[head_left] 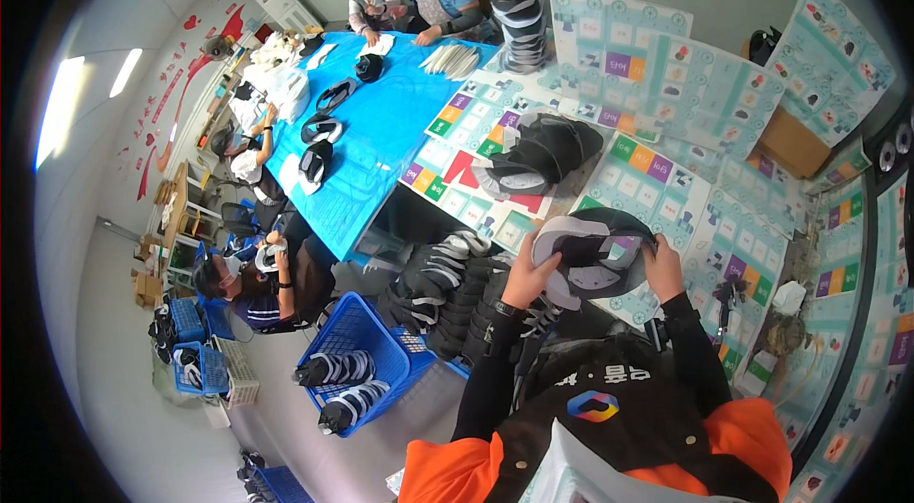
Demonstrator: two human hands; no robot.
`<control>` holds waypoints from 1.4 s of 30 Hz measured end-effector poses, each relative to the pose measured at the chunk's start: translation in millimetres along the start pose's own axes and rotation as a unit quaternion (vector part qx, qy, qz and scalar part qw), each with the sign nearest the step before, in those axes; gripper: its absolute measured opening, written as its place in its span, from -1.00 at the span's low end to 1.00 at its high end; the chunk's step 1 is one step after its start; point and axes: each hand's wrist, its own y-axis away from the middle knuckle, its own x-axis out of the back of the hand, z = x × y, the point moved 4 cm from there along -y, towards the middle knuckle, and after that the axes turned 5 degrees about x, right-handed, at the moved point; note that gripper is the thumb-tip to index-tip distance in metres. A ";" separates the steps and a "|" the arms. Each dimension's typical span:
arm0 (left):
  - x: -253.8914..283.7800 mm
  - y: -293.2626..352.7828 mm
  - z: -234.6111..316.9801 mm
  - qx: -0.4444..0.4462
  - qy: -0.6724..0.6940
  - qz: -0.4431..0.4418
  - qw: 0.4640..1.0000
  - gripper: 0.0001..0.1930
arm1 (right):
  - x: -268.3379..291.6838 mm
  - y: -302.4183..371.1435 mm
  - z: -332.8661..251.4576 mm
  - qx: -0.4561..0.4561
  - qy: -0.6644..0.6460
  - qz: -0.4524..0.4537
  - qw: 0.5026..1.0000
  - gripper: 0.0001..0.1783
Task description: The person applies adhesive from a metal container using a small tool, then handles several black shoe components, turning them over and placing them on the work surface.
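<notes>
A grey and black shoe upper (592, 279) is held up before my chest, its opening spread and facing up toward me. My left hand (529, 273) is closed on its left edge, thumb laid over the grey padded lining. Its right edge, on the black side, is pinched in my right hand (664, 269); some of those fingers are hidden beneath. Just beyond the held piece, a bundle of nested black and grey shoe uppers (557, 153) lies on the patterned tabletop (643, 208).
Piled uppers (447, 289) stand left of my arms, beside a blue basket (367, 322) holding more. Past them stretches a blue-covered table (381, 137) with several people around it. A tall stack of uppers (519, 22), upright printed boards (619, 51) and a cardboard box (792, 146) line the far side.
</notes>
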 end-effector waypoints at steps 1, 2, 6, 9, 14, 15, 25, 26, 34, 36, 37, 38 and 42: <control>-4.5 -2.0 6.1 -0.065 -0.017 0.029 0.997 -0.52 | -1.9 -0.8 5.3 0.000 -0.002 -0.004 1.000 -0.67; -3.4 -6.5 4.0 -0.062 -0.019 0.032 0.997 -0.52 | -4.6 -1.5 12.5 0.011 -0.008 0.004 1.000 -0.63; -16.0 -12.9 13.1 0.044 -0.057 -0.099 0.992 -0.55 | 4.0 -0.6 31.9 0.029 -0.047 0.002 0.998 -0.57; -39.9 -19.0 34.8 0.056 -0.102 -0.069 0.991 -0.58 | 13.0 -0.4 43.8 -0.007 -0.067 -0.022 0.997 -0.56; -81.0 -34.0 48.9 -0.025 -0.332 0.027 0.942 -0.57 | 12.2 8.5 119.3 0.050 -0.176 -0.129 0.974 -0.30; -88.5 -37.8 49.8 -0.039 -0.371 0.046 0.927 -0.57 | 18.1 12.5 152.9 0.063 -0.094 -0.073 0.991 -0.31; -146.0 -68.3 37.4 -0.098 -0.463 0.051 0.879 -0.72 | 69.2 96.0 314.0 -0.274 0.241 0.060 0.929 -0.28; -147.7 -66.6 34.4 -0.100 -0.461 0.052 0.880 -0.72 | 70.0 93.7 312.4 -0.240 0.260 0.078 0.932 -0.27; -124.9 -60.1 24.3 -0.062 -0.426 0.077 0.899 -0.67 | 67.7 113.9 332.2 -0.351 0.269 0.059 0.895 -0.31; -113.0 -62.1 21.9 -0.076 -0.425 0.096 0.897 -0.65 | 66.5 118.2 338.9 -0.372 0.217 0.038 0.902 -0.36; -109.7 -65.0 25.2 -0.092 -0.436 0.110 0.888 -0.64 | 66.6 121.7 347.0 -0.382 0.219 0.040 0.897 -0.36; -106.1 -69.4 28.3 -0.107 -0.446 0.123 0.880 -0.62 | 65.4 118.2 353.4 -0.342 0.225 0.057 0.910 -0.39; -115.1 -83.3 39.6 -0.138 -0.471 0.095 0.866 -0.61 | 58.9 114.7 387.9 -0.287 0.269 0.149 0.907 -0.31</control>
